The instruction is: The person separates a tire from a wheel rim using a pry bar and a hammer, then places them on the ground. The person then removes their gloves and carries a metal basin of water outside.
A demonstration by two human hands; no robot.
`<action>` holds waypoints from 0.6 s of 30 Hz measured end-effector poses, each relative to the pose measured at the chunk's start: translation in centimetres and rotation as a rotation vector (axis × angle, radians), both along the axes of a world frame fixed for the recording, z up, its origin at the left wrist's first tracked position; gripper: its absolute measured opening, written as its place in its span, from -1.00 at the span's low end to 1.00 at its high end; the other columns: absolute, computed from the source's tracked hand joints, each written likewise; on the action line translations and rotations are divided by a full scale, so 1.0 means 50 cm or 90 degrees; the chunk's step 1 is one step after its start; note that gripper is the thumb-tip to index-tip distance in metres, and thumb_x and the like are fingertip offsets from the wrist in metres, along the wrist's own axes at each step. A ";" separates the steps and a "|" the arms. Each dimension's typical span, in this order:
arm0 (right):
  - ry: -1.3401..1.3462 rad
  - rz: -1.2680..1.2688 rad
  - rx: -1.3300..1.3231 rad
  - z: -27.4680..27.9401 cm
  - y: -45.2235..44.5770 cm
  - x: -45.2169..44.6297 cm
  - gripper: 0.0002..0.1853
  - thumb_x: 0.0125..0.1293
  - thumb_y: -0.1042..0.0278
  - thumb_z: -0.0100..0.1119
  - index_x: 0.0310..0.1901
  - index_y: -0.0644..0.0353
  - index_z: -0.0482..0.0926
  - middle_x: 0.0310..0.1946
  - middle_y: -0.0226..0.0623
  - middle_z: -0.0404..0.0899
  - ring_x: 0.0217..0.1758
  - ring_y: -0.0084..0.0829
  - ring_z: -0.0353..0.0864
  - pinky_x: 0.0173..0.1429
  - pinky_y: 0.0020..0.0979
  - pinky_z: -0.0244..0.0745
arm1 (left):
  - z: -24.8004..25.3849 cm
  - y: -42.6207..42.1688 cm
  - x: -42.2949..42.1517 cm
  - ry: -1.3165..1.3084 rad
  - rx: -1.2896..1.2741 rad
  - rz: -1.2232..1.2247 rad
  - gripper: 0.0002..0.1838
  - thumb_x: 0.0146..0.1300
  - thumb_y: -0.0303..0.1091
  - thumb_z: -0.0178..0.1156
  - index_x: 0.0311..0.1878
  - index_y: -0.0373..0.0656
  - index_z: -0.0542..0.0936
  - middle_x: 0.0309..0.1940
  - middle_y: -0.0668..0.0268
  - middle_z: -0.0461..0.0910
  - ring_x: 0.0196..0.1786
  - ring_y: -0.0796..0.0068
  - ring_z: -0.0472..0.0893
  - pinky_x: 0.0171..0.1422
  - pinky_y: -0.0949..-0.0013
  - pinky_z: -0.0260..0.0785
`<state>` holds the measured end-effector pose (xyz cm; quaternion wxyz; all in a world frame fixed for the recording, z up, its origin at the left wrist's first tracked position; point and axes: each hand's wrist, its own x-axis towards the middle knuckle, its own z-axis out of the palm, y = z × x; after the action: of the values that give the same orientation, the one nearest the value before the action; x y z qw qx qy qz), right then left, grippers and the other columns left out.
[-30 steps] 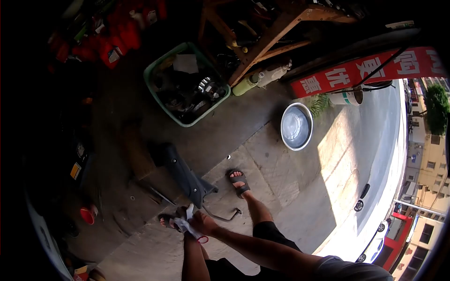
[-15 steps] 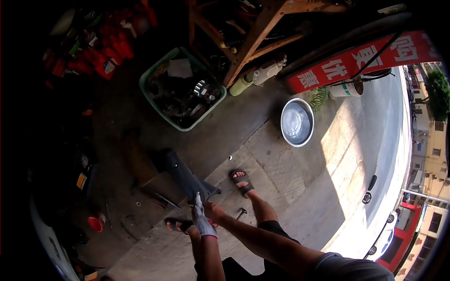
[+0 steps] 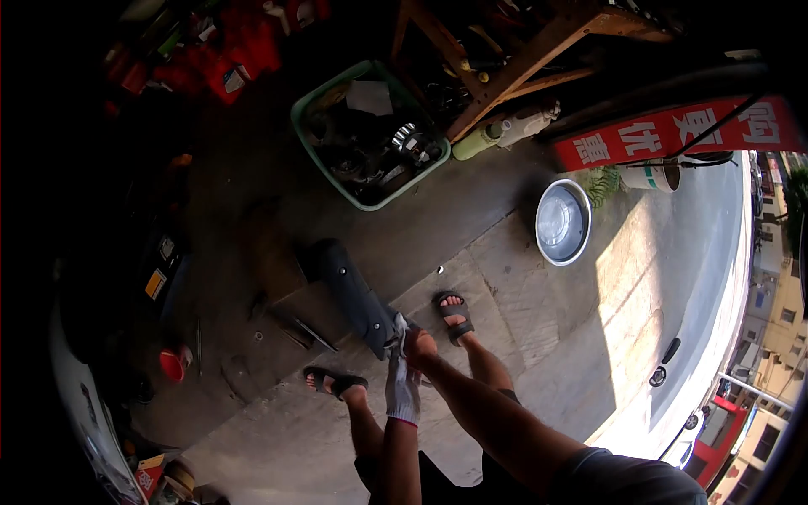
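A long dark grey moulded panel [image 3: 352,290], with a couple of light round spots on it, slants in front of my feet. My left hand [image 3: 399,370], in a white knit glove, is closed at the panel's near end, its fingertips over the edge. Right beside it, my bare right hand [image 3: 419,345] is curled closed against the gloved fingers. Whatever lies inside the right fist is hidden. A thin dark rod-like tool [image 3: 316,334] lies on the floor to the left of the panel.
Beyond the panel stands a green-rimmed tub [image 3: 370,206] of dark metal parts. A metal basin [image 3: 563,222] sits to the right, near a red banner [image 3: 673,135]. A wooden bench frame [image 3: 539,71] is at the back. A red cup [image 3: 174,364] lies left, near a vehicle [image 3: 88,412].
My view has shifted, so the tub and basin appear farther right. The panel looks slightly turned. My right hand has moved up alongside the gloved fingers at the panel's end.
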<state>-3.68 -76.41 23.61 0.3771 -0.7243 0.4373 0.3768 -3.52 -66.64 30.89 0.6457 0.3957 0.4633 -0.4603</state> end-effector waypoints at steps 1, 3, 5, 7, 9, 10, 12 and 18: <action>-0.016 0.003 -0.015 0.000 0.000 0.002 -0.63 0.48 0.12 -0.11 0.03 0.19 0.58 -0.07 0.15 0.63 -0.11 0.11 0.70 -0.09 -0.01 0.64 | 0.010 0.003 -0.002 0.020 -0.011 0.058 -0.49 0.57 0.01 0.02 0.46 0.04 0.39 0.24 0.49 0.49 0.13 0.64 0.45 0.16 0.57 0.31; -0.046 0.011 -0.045 0.000 -0.001 0.006 -0.62 0.48 0.08 -0.10 0.02 0.15 0.60 -0.07 0.11 0.64 -0.09 0.10 0.70 -0.05 0.00 0.63 | 0.025 0.008 -0.014 0.032 -0.010 0.116 -0.52 0.56 0.01 0.05 0.43 0.06 0.43 0.14 0.52 0.51 0.07 0.68 0.45 0.18 0.55 0.27; -0.101 0.147 -0.147 -0.087 0.029 -0.021 -0.61 0.43 0.13 -0.04 -0.06 0.33 0.59 -0.21 0.11 0.71 -0.13 -0.05 0.78 -0.15 -0.14 0.68 | 0.025 0.018 -0.029 -0.124 0.007 -0.016 -0.62 0.61 -0.15 -0.03 0.39 0.04 0.44 0.17 0.49 0.53 0.17 0.53 0.48 0.28 0.41 0.31; -0.070 0.005 -0.127 -0.058 0.041 -0.004 -0.62 0.42 0.14 -0.01 -0.06 0.32 0.60 -0.17 0.10 0.70 -0.14 -0.03 0.77 -0.15 -0.13 0.68 | 0.067 0.021 -0.018 -0.091 0.047 0.024 -0.57 0.57 -0.03 0.06 0.36 0.01 0.50 -0.02 0.52 0.49 -0.07 0.70 0.41 0.06 0.46 0.32; -0.021 -0.087 -0.132 -0.056 0.023 0.009 -0.64 0.39 0.13 0.03 -0.09 0.27 0.64 -0.12 0.04 0.70 -0.16 -0.05 0.76 -0.16 -0.16 0.66 | 0.102 0.054 -0.029 -0.156 0.064 -0.092 -0.48 0.58 0.04 -0.01 0.42 -0.06 0.44 0.10 0.41 0.52 0.10 0.62 0.47 0.23 0.46 0.32; -0.009 -0.036 -0.153 -0.080 -0.013 0.007 -0.65 0.38 0.11 0.04 -0.12 0.24 0.66 -0.11 0.00 0.70 -0.16 -0.09 0.75 -0.18 -0.18 0.64 | 0.140 0.074 -0.032 -0.123 0.033 -0.030 -0.44 0.58 0.07 -0.05 0.45 -0.08 0.39 0.22 0.33 0.49 0.24 0.52 0.44 0.35 0.42 0.25; -0.010 0.452 -0.264 -0.100 -0.133 0.026 -0.65 0.30 0.07 0.09 -0.20 0.15 0.73 -0.22 -0.05 0.72 -0.22 -0.14 0.75 -0.28 -0.09 0.54 | 0.212 0.107 -0.021 -0.085 0.009 0.022 -0.39 0.58 0.10 -0.10 0.49 -0.10 0.35 0.34 0.24 0.46 0.38 0.43 0.41 0.48 0.39 0.18; -0.408 0.609 -0.071 -0.006 -0.082 0.023 -0.74 0.31 0.14 0.18 -0.18 0.14 0.70 -0.32 -0.26 0.74 -0.26 -0.29 0.75 -0.35 -0.29 0.58 | 0.147 0.136 0.029 -0.246 0.075 0.068 -0.41 0.56 0.09 -0.15 0.46 -0.05 0.37 0.55 0.23 0.27 0.50 0.19 0.31 0.53 0.10 0.08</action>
<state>-2.54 -80.52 23.30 0.2401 -0.9381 -0.0555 0.2434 -2.06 -59.82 38.23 0.7217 0.4890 0.3770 -0.3131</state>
